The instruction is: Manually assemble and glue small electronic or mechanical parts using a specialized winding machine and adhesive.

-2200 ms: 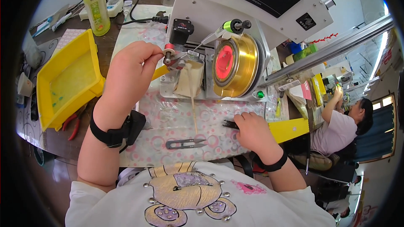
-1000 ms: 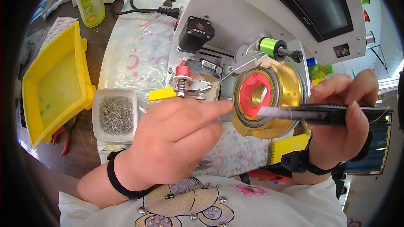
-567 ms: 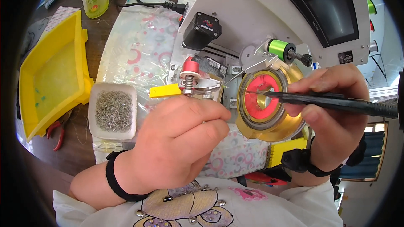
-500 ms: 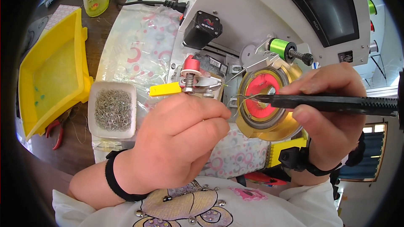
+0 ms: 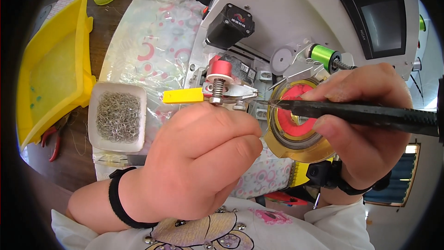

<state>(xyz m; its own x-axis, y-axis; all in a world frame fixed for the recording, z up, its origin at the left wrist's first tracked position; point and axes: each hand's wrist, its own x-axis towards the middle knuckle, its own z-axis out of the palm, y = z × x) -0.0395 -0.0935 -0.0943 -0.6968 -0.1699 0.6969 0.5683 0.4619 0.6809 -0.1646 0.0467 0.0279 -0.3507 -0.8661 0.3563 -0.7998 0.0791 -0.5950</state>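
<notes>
Black tweezers lie between the thumb and fingers of my right hand. Their thin metal tips reach left, across the red-lined gold ring, close to the jaw end of a small metal clamp. This clamp carries a yellow lever, a spring and a red cap. My left hand is closed just below the clamp, thumb and fingers pressed together. What it pinches, if anything, is hidden. Fine thread or wire shows near the tweezer tips, too thin to follow.
A white dish of small bent wire pieces stands left of my left hand. Beyond it are a yellow tray and red-handled pliers. The white machine bears a screen, a black motor and a green spool.
The whole view has shifted a little, with the machine now further right. The tweezer tips sit slightly nearer the clamp's jaw end. Both hands keep their grip.
</notes>
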